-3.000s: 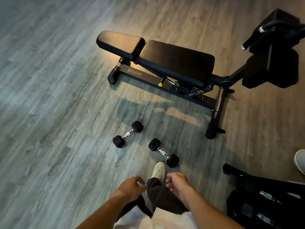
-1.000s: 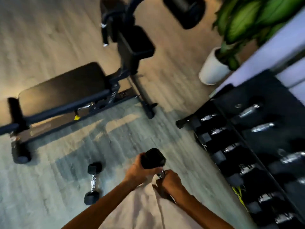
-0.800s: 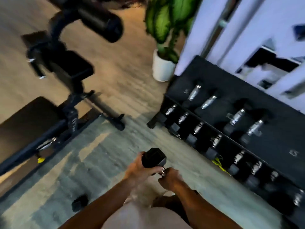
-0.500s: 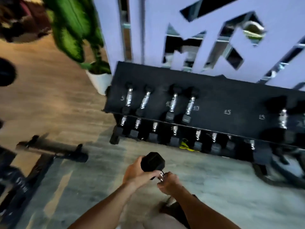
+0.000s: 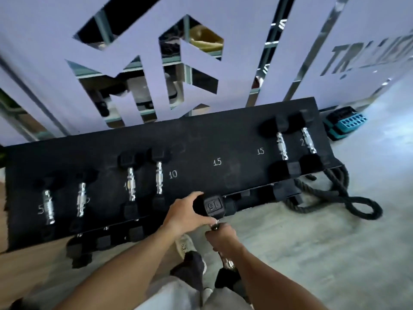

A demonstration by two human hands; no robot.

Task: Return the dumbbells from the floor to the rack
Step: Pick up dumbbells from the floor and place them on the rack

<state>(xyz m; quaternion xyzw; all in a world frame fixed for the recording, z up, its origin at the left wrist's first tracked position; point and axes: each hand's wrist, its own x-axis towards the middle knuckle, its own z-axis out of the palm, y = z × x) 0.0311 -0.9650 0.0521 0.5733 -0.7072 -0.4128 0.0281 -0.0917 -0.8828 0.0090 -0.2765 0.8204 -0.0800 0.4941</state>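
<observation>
I hold one black hex dumbbell (image 5: 213, 205) marked 15, tilted nearly upright, in front of the black rack (image 5: 201, 142). My left hand (image 5: 185, 217) cups its upper head. My right hand (image 5: 223, 237) is wrapped around the chrome handle, and the lower head (image 5: 225, 278) hangs below it. The upper head is level with the front edge of the rack's top shelf. Two spots chalked 15 (image 5: 217, 162) on that shelf are bare. Pairs of dumbbells lie at the 5, 10 and far-right spots. The second floor dumbbell is out of view.
A thick black rope (image 5: 335, 193) lies coiled on the floor at the rack's right end. Teal and black blocks (image 5: 344, 125) sit beyond it by the wall. A pale panel with cut-outs (image 5: 156, 52) stands behind the rack. More dumbbells fill the lower shelf (image 5: 105, 240).
I took one dumbbell off the floor with both hands and turned right from the bench to face the rack. The rack is now close in front, and the other dumbbell has left the view.
</observation>
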